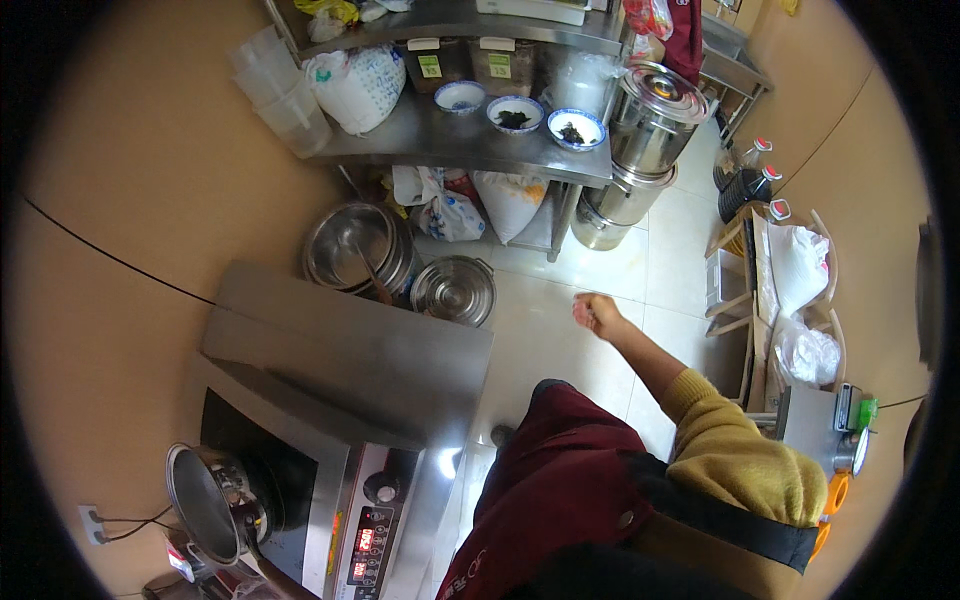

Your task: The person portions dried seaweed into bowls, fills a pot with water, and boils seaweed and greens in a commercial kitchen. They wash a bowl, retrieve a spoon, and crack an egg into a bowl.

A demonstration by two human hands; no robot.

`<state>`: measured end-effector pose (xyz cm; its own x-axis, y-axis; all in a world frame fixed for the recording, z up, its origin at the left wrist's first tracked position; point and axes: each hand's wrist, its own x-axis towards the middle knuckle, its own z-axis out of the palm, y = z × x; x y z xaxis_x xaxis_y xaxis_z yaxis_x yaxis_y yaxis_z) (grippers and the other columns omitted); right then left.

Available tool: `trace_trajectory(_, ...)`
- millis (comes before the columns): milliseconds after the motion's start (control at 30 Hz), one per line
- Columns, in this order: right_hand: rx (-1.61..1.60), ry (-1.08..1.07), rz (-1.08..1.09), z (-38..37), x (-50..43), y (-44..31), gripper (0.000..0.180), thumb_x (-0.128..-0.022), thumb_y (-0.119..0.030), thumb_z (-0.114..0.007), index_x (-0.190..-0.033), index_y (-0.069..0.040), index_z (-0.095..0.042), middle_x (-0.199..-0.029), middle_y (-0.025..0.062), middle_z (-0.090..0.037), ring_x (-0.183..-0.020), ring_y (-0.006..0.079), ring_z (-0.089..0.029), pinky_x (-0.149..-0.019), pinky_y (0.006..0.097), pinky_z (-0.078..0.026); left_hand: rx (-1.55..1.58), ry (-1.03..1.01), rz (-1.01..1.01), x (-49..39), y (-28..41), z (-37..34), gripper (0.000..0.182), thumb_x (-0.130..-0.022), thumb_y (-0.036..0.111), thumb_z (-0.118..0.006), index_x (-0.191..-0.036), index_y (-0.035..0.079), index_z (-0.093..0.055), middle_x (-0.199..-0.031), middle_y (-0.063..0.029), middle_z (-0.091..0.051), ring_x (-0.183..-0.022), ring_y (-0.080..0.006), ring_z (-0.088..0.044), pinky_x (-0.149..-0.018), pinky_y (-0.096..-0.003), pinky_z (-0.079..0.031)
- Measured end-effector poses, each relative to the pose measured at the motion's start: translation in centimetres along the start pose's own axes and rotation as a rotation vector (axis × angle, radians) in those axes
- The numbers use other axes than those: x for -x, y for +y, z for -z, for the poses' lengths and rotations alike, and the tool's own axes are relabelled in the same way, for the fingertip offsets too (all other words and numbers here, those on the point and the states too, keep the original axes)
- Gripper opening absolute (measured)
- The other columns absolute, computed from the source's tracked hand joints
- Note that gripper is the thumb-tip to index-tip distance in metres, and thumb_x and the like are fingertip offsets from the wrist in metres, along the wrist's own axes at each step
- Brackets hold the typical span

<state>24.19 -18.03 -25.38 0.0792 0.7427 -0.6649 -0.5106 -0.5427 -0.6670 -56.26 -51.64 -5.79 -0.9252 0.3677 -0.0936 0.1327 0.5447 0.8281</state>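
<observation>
My right hand (596, 315), fingers curled and nothing seen in them, hangs above the tiled floor at the centre, in front of my dark red apron. My left hand is out of view. To the left, a steel saucepan (214, 502) stands over the black glass plate of an induction cooker (300, 465), its rim appearing tilted. Its dark handle points down towards the picture's lower edge. The cooker's control panel (371, 540) has lit red digits and a black knob.
A steel shelf (450, 146) ahead bears three blue-and-white bowls (515, 115), two with dark leafy bits. Below are steel pots (352, 244) and a round steel lid (454, 291). Tall stockpots (652, 127) stand beside the shelf. Chairs with bags (799, 262) and bottles (769, 176) line the right wall.
</observation>
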Motion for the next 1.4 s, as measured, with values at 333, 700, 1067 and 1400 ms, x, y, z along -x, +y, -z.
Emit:
trace_trajectory(333, -0.111, 0.181, 0.34, 1.0, -20.0, -20.8, 0.025, -0.088, -0.016, -0.05, -0.107, 0.0, -0.049, -0.091, 0.0159, -0.057, -0.072, 0.0258, -0.062, -0.063, 0.0349, -0.057, -0.345, -0.394, 0.002, 26.0, 1.0, -21.2, 0.027, -0.091, 0.027, -0.048, -0.108, 0.007, -0.053, -0.095, -0.0065, -0.055, -0.078, -0.0203, -0.055, -0.068, -0.0346, -0.047)
trace_trajectory(700, -0.151, -0.045, 0.142, 1.6, -28.3, -30.3, 0.043, -0.088, -0.008, -0.045, -0.127, -0.015, -0.027, -0.104, 0.0187, -0.055, -0.084, 0.0298, -0.063, -0.069, 0.0378, -0.058, 0.3, -1.474, 0.03, 39.2, 30.3, -72.3, 0.021, -0.095, 0.024, -0.051, -0.105, 0.006, -0.049, -0.08, -0.0051, -0.057, -0.067, -0.0119, -0.055, -0.062, -0.027, -0.048)
trace_trajectory(1067, -0.083, 0.019, 0.124, 1.8, -27.3, -31.1, 0.053, -0.074, 0.0, -0.047, -0.125, -0.012, -0.037, -0.104, 0.012, -0.052, -0.085, 0.0236, -0.061, -0.064, 0.0348, -0.06, 0.669, -1.085, 0.449, 37.7, 38.9, -101.1, 0.06, -0.084, 0.006, -0.052, -0.137, 0.018, -0.028, -0.129, -0.0164, -0.041, -0.11, -0.0347, -0.051, -0.091, -0.0481, -0.049)
trace_trajectory(1400, 0.198, -0.271, 0.152, 3.9, -18.7, -29.5, 0.046, -0.076, -0.006, -0.05, -0.121, -0.005, -0.043, -0.106, 0.0102, -0.053, -0.083, 0.0227, -0.059, -0.067, 0.0347, -0.057, 0.599, -0.918, 0.507, 37.3, 30.7, -70.8, 0.048, -0.077, 0.002, -0.056, -0.122, 0.007, -0.038, -0.106, -0.0118, -0.052, -0.095, -0.0256, -0.054, -0.081, -0.0417, -0.05)
